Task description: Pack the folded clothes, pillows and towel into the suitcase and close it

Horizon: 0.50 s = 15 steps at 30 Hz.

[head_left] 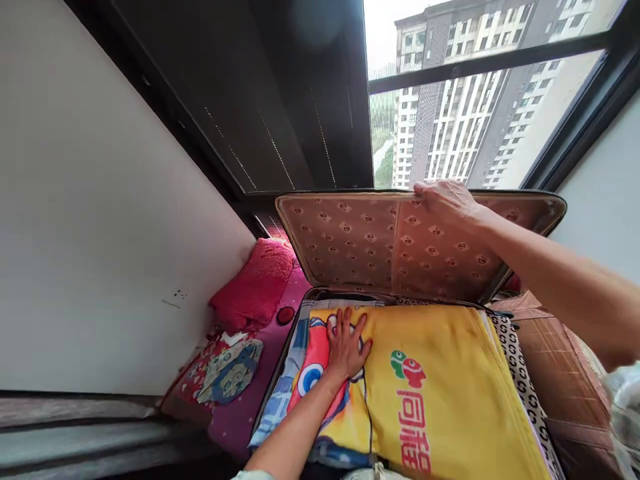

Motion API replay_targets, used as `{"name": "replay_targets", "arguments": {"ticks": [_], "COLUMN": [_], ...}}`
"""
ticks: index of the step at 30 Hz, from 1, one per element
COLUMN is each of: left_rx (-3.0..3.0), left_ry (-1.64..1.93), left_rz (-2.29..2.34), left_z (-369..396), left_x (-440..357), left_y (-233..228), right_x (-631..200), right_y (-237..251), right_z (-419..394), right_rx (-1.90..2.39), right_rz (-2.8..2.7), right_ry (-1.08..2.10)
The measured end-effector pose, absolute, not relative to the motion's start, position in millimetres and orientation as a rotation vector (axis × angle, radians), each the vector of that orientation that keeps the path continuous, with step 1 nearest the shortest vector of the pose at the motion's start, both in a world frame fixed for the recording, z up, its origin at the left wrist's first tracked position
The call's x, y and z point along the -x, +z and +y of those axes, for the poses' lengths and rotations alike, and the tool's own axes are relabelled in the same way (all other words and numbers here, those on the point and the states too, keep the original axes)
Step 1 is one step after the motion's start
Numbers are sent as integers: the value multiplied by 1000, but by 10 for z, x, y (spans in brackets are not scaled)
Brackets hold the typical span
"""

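An unfastened suitcase lies in front of me, its brown patterned lid [360, 240] tilted up toward the window. My right hand [445, 200] grips the lid's top edge, fingers wrapped over the rim. Folded on top of the packed contents is a yellow printed cloth [450, 353] with red characters and a fish logo. My left hand [347, 350] lies flat on its left part, fingers spread over a red and blue cartoon print. Under the yellow cloth, blue checked fabric [287, 393] shows at the left and black-and-white patterned fabric [515, 360] at the right.
Left of the suitcase, a red fleecy cloth [257, 283], a small round dark object [285, 315] and a patterned fabric bundle [233, 370] rest on a purple surface [235, 427]. A brown padded item [555, 360] lies to the right. Behind stand the window [480, 67] and dark blind [260, 93].
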<state>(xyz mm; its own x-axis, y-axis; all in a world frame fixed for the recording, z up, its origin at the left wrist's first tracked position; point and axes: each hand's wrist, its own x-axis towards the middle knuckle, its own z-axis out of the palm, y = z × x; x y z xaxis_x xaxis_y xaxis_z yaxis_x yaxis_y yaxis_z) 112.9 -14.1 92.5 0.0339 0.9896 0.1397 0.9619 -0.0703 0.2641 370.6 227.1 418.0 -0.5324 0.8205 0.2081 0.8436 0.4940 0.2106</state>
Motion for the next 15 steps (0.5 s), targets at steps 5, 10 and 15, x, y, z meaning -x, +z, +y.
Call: {"name": "replay_targets", "arguments": {"ticks": [5, 10, 15], "left_rx": [-1908, -685, 40], "left_ry": [826, 1637, 1751], "left_rz": [1943, 1195, 679], "left_z": [-148, -488, -1102], "left_x": [-1151, -673, 152], "left_y": [1331, 1909, 2219], "right_x": [-3846, -4018, -4017], "right_y": [4189, 3797, 3290], "right_z": [1183, 100, -936], "right_rx": [1292, 1088, 998], "right_rz": [-2718, -2673, -2599], "right_ry": [-629, -767, -820]}}
